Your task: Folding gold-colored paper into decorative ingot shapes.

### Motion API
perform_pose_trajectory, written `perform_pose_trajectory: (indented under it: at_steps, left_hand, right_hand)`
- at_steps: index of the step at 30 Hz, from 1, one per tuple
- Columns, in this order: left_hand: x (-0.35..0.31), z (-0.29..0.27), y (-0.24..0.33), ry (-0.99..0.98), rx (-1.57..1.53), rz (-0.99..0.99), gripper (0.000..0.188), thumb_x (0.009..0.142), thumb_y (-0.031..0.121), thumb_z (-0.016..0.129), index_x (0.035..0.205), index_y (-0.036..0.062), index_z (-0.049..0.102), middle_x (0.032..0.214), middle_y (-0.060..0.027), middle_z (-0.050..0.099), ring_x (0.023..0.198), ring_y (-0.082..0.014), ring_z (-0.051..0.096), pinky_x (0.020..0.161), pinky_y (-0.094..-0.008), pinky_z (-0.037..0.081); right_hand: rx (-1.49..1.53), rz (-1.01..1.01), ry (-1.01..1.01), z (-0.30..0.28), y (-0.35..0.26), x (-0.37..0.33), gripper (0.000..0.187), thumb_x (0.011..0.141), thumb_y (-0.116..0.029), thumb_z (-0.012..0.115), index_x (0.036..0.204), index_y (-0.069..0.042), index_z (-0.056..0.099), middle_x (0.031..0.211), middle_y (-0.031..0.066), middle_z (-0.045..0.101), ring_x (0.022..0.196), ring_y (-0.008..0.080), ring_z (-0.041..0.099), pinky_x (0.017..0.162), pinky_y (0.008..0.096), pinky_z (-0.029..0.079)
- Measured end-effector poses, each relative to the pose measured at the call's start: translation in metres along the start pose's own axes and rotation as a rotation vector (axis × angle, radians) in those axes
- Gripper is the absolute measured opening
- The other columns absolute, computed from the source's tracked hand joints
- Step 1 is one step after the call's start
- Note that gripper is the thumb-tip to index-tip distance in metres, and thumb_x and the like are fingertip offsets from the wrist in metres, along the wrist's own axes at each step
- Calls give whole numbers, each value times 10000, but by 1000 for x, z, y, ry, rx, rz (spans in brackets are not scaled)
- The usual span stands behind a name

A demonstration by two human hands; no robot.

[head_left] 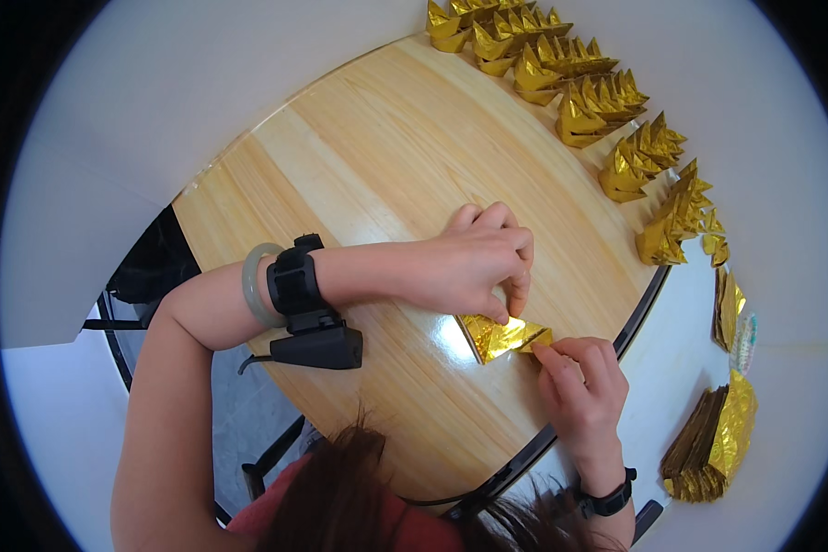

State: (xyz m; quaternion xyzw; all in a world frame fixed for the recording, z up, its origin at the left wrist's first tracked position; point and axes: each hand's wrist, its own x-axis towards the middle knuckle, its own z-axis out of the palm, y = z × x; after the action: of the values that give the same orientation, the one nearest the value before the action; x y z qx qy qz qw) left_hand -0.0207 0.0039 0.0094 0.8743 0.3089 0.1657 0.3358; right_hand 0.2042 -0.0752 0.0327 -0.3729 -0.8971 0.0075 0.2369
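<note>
A piece of gold foil paper point(498, 340), partly folded with slanting edges, lies on the wooden table in front of me. My left hand point(488, 262) reaches across from the left, its fingers curled and its thumb and fingertip closed on the paper's upper edge. At the paper's right corner, my right hand point(587, 386) pinches a small pointed flap between thumb and forefinger. The fingertips of both hands hide parts of the folds.
Rows of folded gold foil ingots point(584, 110) line the table's far right edge. To the right, a thick stack of gold foil sheets point(699, 451) lies on a white surface, with a smaller gold foil bundle point(725, 308) beyond it. The wooden table point(368, 138) has a curved edge.
</note>
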Motion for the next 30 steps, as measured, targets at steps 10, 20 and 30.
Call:
perform_pose_trajectory:
  at_steps: [10, 20, 30]
  left_hand:
    - [1, -1, 0, -10, -6, -3, 122, 729, 207, 760, 835, 156, 728, 1019, 13, 528, 1115, -239, 378, 981, -396, 237]
    - [0, 5, -3, 56, -31, 10, 132, 746, 263, 759, 814, 158, 717, 1005, 16, 530, 1112, -241, 379, 979, -404, 233]
    - [0, 12, 6, 66, -13, 31, 101, 724, 259, 767, 793, 201, 721, 984, 50, 541, 1110, -212, 406, 946, -406, 238]
  right_hand:
    - [-12, -62, -63, 1, -1, 0, 360, 623, -3, 678, 982, -18, 679, 897, 73, 626, 781, 230, 612, 633, 310, 520]
    - [308, 269, 14, 9, -1, -3, 221, 711, 37, 747, 894, -42, 652, 891, 93, 680, 813, 249, 658, 689, 320, 543]
    - [108, 25, -86, 3, 3, -1, 230, 699, 14, 739, 905, -67, 675, 942, 42, 707, 804, 220, 657, 667, 299, 553]
